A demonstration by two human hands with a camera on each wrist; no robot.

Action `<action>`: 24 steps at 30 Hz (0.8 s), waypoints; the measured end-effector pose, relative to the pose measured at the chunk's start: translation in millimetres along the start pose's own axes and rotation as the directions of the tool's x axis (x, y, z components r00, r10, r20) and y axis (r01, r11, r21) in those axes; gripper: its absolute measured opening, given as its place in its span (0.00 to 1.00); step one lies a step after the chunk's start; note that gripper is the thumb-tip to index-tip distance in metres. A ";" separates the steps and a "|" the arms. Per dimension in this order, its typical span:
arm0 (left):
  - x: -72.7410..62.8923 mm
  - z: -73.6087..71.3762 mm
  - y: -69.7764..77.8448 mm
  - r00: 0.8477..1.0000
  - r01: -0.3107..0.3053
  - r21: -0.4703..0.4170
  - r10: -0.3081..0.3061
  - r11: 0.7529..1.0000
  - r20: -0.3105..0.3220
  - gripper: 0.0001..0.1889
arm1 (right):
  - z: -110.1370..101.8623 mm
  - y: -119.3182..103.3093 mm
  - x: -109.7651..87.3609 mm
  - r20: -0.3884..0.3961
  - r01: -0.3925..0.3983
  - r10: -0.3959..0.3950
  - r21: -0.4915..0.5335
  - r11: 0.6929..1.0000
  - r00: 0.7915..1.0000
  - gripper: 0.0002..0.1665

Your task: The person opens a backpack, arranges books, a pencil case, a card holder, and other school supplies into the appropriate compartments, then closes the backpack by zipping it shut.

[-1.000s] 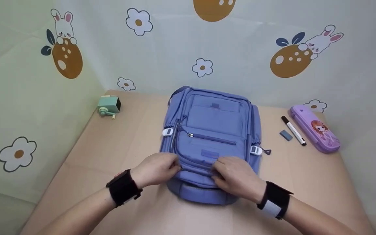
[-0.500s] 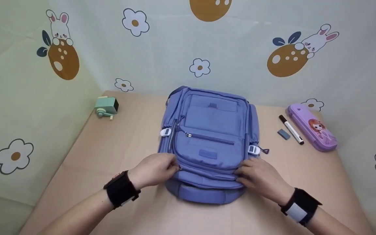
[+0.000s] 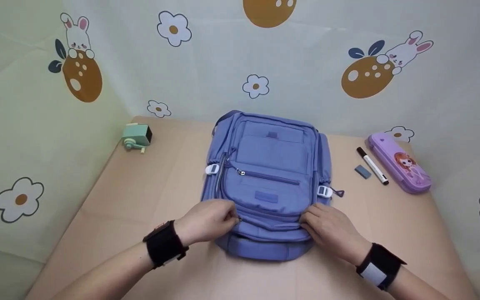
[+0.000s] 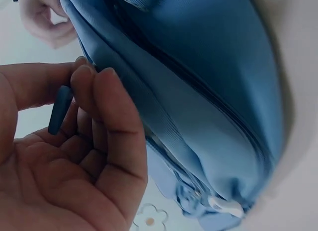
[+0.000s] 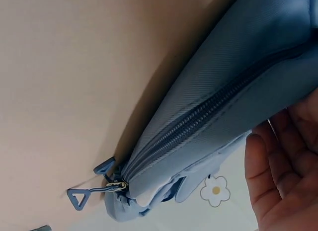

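Your left hand (image 3: 207, 221) pinches the zip pull (image 4: 60, 112) between closed fingers (image 4: 119, 124); your right hand (image 3: 332, 227), fingers curled, grips the bag (image 3: 271, 152), probably for keeping its zip straight.

In the head view the light on my work is soft and rather even; from where exactly it comes, I cannot tell. The near middle of the tabletop (image 3: 256, 278) is pale and bright, the left wall (image 3: 19, 137) has a yellowish tint, and the far wall (image 3: 223, 54) looks cooler and greyer. Only weak shadows lie beside the near end of the backpack (image 3: 271, 150). Both wrist views are dimmer. In the left one, my right hand (image 4: 37, 23) is blurred and a white buckle (image 4: 226, 206) nearly washed out. In the right one, a dark, soft-edged shadow follows the backpack, whose zipper teeth (image 5: 191, 124) are fairly crisp.
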State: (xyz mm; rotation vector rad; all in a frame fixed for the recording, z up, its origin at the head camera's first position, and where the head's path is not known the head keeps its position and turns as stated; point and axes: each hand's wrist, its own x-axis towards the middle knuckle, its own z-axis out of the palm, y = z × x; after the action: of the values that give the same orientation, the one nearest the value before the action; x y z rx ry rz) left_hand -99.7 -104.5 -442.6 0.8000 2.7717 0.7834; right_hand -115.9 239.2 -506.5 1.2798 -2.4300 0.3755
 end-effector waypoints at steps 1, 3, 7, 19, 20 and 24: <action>1.9 1.7 2.7 1.000 -0.010 0.003 0.010 1.000 0.000 0.03 | 0.4 -0.3 -0.1 -0.007 -0.006 0.006 -0.001 1.000 1.000 0.08; 5.8 5.4 8.0 1.000 -0.031 0.014 0.031 0.999 -0.003 0.03 | 1.3 -0.5 -0.2 -0.023 -0.008 0.007 -0.003 1.000 1.000 0.05; 13.8 14.4 19.8 0.998 -0.057 0.041 0.057 0.998 0.006 0.04 | 2.6 -1.1 0.1 -0.057 -0.002 0.002 0.001 1.000 0.998 0.03; 33.9 34.9 48.4 0.990 -0.141 0.171 0.133 0.975 0.053 0.04 | 3.3 -1.6 -0.3 -0.030 -0.054 0.054 0.023 0.998 0.998 0.03; 34.3 35.2 48.8 0.989 -0.145 0.172 0.138 0.974 0.055 0.03 | 3.4 -1.0 -0.6 -0.029 -0.053 0.054 0.025 0.998 0.998 0.05; 34.7 34.9 47.8 0.988 -0.145 0.155 0.136 0.977 0.066 0.03 | 1.7 4.7 -2.5 -0.040 -0.026 0.028 0.061 0.998 0.999 0.09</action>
State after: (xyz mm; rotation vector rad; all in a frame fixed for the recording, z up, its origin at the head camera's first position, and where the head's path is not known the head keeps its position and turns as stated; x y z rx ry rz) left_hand -97.6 -36.1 -447.3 1.0403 2.7795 0.5559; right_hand -118.9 243.0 -509.4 1.2525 -2.4206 0.4818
